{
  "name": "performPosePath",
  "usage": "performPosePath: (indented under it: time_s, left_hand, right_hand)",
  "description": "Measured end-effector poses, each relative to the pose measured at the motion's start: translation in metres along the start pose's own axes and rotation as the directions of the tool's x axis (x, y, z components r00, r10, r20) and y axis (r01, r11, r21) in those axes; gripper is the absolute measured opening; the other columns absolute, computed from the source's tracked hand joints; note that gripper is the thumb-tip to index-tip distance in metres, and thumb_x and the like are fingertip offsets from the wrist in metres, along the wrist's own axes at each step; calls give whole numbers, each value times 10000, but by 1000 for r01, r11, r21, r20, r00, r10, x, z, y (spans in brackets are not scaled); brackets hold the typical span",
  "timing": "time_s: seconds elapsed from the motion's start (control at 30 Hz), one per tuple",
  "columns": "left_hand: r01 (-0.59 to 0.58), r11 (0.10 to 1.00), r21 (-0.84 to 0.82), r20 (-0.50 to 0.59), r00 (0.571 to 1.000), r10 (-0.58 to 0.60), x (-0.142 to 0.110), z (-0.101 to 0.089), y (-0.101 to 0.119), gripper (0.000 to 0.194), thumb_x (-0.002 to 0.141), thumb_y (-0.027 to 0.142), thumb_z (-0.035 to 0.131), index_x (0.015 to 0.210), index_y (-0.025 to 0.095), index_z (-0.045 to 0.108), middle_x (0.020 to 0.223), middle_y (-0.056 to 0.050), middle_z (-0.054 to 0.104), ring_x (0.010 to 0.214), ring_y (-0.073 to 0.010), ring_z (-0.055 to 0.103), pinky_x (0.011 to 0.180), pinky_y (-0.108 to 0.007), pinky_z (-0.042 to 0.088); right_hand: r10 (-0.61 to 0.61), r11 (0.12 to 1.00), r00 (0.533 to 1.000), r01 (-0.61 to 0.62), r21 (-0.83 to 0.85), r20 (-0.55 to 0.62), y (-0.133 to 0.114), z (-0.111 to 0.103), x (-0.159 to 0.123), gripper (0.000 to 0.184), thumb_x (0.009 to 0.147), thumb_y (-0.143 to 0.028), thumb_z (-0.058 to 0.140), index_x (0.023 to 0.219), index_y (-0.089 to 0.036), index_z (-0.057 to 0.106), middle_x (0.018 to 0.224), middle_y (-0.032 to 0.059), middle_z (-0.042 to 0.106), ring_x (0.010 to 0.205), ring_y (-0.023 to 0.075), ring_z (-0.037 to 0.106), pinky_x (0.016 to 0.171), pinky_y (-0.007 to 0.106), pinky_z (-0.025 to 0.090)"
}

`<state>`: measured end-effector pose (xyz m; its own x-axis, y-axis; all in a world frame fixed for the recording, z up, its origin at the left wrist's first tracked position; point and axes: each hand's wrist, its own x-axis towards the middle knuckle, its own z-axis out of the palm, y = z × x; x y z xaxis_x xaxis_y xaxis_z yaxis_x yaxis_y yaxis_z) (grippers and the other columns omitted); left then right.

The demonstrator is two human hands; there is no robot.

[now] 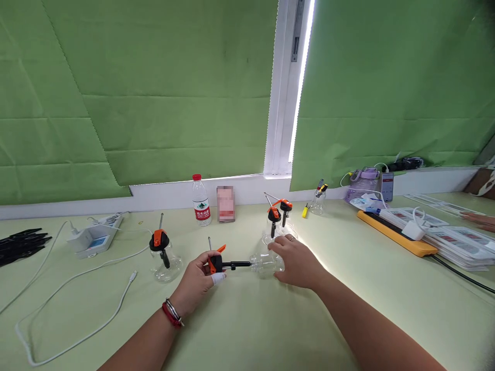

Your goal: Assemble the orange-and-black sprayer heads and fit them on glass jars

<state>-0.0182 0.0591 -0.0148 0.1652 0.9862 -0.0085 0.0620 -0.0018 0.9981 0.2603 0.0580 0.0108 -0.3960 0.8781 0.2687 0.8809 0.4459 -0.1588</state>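
My left hand (pixel 201 275) grips a black-and-orange bottle cap (pixel 217 264) with a thin metal spout and a black tube; a white wrap covers a digit. My right hand (pixel 296 260) holds a clear bottle (pixel 266 264) on its side, mouth towards the cap. The black tube's tip is at the bottle's mouth; I cannot tell whether it is inside. Beyond my right hand stand two more clear bottles fitted with such caps (pixel 274 215), partly hidden. Left of my left hand, another capped bottle (pixel 166 260) stands upright.
At the back stand a water bottle (pixel 201 206) and a small box (pixel 226 204). A white cable (pixel 77 342) and power strip (pixel 98 237) lie left. A yellow screwdriver (pixel 305 211), a yellow-orange strip (pixel 394 234) and stacked sheets (pixel 460 247) are right, near another person's hand (pixel 479 220).
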Motion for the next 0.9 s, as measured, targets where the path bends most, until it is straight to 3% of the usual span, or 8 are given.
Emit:
performPosePath:
  time_s: [0.07, 0.23, 0.4, 0.53, 0.9]
  left_hand:
    - [-18, 1000, 4, -13, 1000, 18, 0, 0, 0, 525, 575, 247, 776, 1037, 186, 534, 915, -66, 689, 915, -246, 659, 801, -364, 514]
    - [-53, 998, -20, -35, 998, 52, 0, 1, 1, 497, 588, 239, 777, 1011, 196, 519, 909, -45, 671, 912, -228, 655, 807, -347, 510]
    - [-14, 999, -48, 77, 997, 17, -7, 9, 5, 486, 575, 214, 791, 966, 191, 504, 843, -21, 631, 881, -221, 647, 766, -325, 504]
    - [-72, 997, -21, 173, 982, 75, -12, 16, 6, 445, 578, 204, 793, 909, 195, 497, 876, -21, 607, 804, -170, 603, 697, -276, 475]
    - [-142, 987, 72, 250, 961, 120, -17, 21, 9, 423, 642, 256, 752, 903, 225, 422, 831, 31, 460, 692, -94, 467, 599, -199, 382]
  right_hand:
    - [-19, 999, 1000, 19, -36, -15, -1, 0, 0, 484, 584, -212, 677, 1057, -246, 577, 1003, 60, 563, 974, 260, 461, 763, 339, 407]
    - [60, 992, 997, -65, -106, -54, 1, -1, 0, 446, 581, -151, 625, 1020, -219, 588, 954, 74, 553, 922, 262, 454, 709, 333, 401]
    - [-5, 1000, 998, 7, 28, -55, -21, 6, 0, 527, 599, -300, 694, 1095, -209, 541, 1005, 73, 555, 957, 258, 459, 817, 361, 405]
    - [-31, 993, 998, 38, 113, -61, -44, 8, -1, 573, 575, -412, 741, 1060, -198, 522, 968, 66, 568, 918, 253, 472, 793, 361, 418]
    - [-101, 989, 990, 111, 96, -94, -57, 4, -4, 416, 606, -325, 699, 976, -211, 547, 954, 55, 522, 914, 250, 443, 790, 361, 406]
